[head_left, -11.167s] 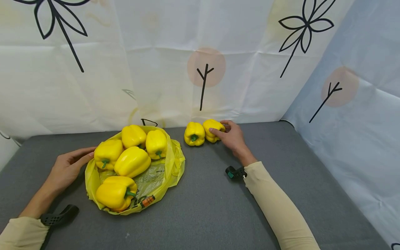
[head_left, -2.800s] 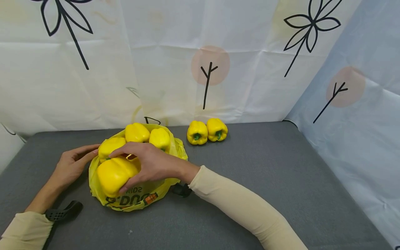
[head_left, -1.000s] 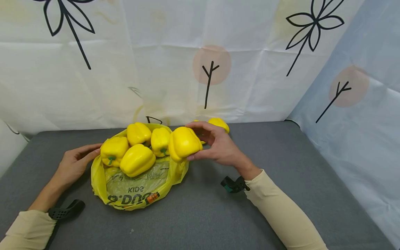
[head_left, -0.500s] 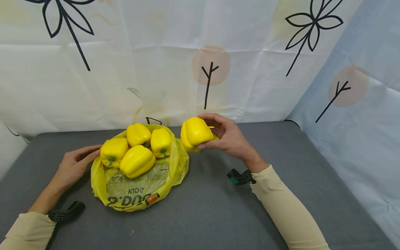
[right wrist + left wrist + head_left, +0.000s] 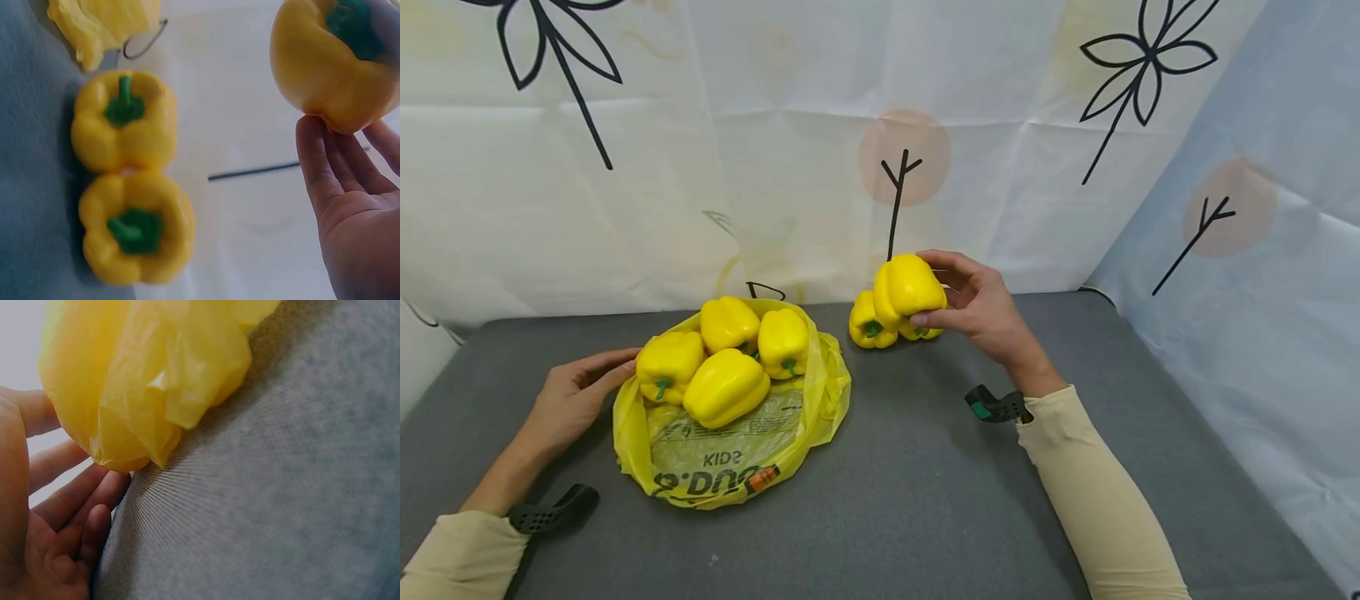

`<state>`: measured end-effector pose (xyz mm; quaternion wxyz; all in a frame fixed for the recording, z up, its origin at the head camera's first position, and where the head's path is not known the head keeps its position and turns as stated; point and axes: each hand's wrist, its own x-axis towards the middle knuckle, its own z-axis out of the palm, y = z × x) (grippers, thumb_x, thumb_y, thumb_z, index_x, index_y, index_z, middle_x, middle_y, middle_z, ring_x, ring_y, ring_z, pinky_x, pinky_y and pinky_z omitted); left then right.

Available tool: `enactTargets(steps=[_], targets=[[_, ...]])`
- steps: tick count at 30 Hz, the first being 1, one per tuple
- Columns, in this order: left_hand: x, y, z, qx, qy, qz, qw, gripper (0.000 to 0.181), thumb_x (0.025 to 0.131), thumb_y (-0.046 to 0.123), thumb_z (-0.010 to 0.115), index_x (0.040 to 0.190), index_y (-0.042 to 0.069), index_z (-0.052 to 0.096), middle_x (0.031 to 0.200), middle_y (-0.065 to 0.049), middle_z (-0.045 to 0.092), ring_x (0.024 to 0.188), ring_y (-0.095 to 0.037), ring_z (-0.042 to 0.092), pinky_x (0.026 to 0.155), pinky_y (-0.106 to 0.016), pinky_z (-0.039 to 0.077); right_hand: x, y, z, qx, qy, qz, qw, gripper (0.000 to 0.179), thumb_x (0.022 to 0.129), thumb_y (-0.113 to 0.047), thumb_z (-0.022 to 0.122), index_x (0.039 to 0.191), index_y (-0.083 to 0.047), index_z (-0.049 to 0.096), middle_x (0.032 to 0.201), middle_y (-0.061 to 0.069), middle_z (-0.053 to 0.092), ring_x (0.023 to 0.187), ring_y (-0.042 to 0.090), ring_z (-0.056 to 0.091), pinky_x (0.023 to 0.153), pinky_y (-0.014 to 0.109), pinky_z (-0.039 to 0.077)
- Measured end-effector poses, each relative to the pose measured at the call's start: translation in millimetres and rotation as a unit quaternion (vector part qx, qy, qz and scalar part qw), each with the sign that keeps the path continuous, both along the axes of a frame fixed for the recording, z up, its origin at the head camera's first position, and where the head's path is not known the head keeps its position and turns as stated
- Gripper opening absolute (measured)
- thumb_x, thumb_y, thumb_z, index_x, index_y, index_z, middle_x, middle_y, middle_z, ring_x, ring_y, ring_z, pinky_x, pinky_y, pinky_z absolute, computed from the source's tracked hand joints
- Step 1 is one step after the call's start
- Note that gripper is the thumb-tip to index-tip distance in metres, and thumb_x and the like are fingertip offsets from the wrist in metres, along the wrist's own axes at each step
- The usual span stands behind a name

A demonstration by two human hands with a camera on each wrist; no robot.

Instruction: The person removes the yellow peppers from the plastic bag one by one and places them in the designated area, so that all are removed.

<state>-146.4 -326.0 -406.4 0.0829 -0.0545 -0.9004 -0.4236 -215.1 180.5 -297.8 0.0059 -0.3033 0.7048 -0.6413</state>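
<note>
Your R hand (image 5: 983,308) has its fingers clamped on a yellow bell pepper (image 5: 910,286), up in air R of the yellow plastic bag (image 5: 826,379); two bell peppers (image 5: 862,316) sit lower, same side. Your L hand's (image 5: 571,398) fingers, apart, touch bag's L edge. Release too high & it'd prob. knock those two rolling.

Bell peppers (image 5: 727,388) are yellow with green stems (image 5: 139,232); the yellow bag (image 5: 829,392) bears black lettering (image 5: 703,483) and an orange patch (image 5: 763,477). The tabletop (image 5: 925,500) is grey, the whitish backdrop (image 5: 782,167) patterned with black plant outlines (image 5: 1150,55) and peach circles (image 5: 928,137), the sleeves (image 5: 1097,483) beige.
</note>
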Motion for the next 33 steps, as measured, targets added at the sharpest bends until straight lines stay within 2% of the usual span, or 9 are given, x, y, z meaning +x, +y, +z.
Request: enactTargets(steps=[6, 14, 33], targets=[[0.1, 0.2, 0.7, -0.003, -0.003, 0.003, 1.0000, 0.048, 0.107, 0.029, 0.055, 0.141, -0.005, 0.056, 0.112, 0.037, 0.049, 0.104, 0.020, 0.043, 0.077, -0.003, 0.037, -8.1, 14.5, -3.2, 0.003, -0.022, -0.039, 0.9990, 0.069, 0.083, 0.015, 0.075, 0.146, 0.001, 0.050, 0.145, 0.013, 0.050, 0.126, 0.028, 0.055, 0.102, 0.035, 0.049], [-0.2, 1.0, 1.4, -0.003, -0.004, 0.004, 1.0000, 0.048, 0.107, 0.030, 0.055, 0.141, -0.005, 0.056, 0.113, 0.037, 0.050, 0.104, 0.020, 0.043, 0.077, -0.003, 0.037, -20.1, 34.1, -12.3, 0.020, -0.040, -0.085, 0.9954, 0.067, 0.086, 0.009, 0.076, 0.147, -0.003, 0.051, 0.145, 0.013, 0.051, 0.127, 0.026, 0.056, 0.100, 0.030, 0.050], [-0.3, -0.2, 0.4, -0.005, 0.005, 0.002, 1.0000, 0.047, 0.107, 0.028, 0.056, 0.140, -0.005, 0.057, 0.113, 0.037, 0.050, 0.105, 0.021, 0.042, 0.077, -0.002, 0.036, -32.9, 72.2, -24.6, -0.014, -0.059, -0.143, 0.9878, 0.063, 0.089, 0.004, 0.075, 0.148, -0.004, 0.051, 0.144, 0.014, 0.050, 0.123, 0.020, 0.056, 0.096, 0.024, 0.050]])
